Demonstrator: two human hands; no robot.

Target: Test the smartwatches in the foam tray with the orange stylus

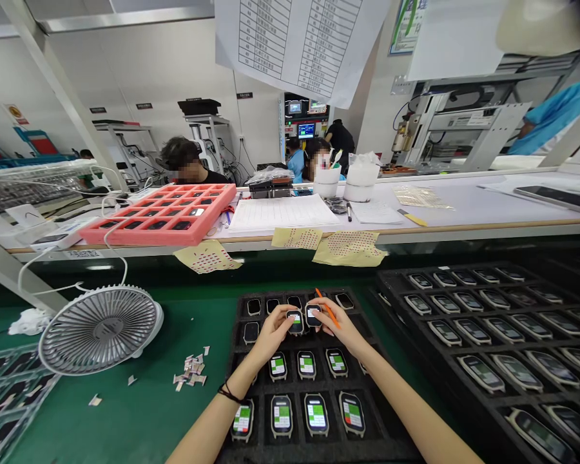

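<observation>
Above the back half of a black foam tray (pixel 290 381), my left hand (pixel 274 328) pinches a watch (pixel 295 321) with a lit screen. Close beside it, my right hand (pixel 336 321) holds a second lit watch (pixel 312 315). An orange stick (pixel 328 308), perhaps a pen, also lies in my right hand, slanting across the fingers. Several watches with green and white screens, such as one at the front (pixel 316 413), sit in the tray's slots. Those in the back row (pixel 254 307) look dark.
Another watch tray (pixel 444 374) stands at the right. At the left are a grey fan (pixel 101 330), small scraps (pixel 191 372) and a clear tray (pixel 9 399). A shelf edge (pixel 251 240) with a pink foam tray (pixel 198 235) crosses beyond my hands. People sit behind it.
</observation>
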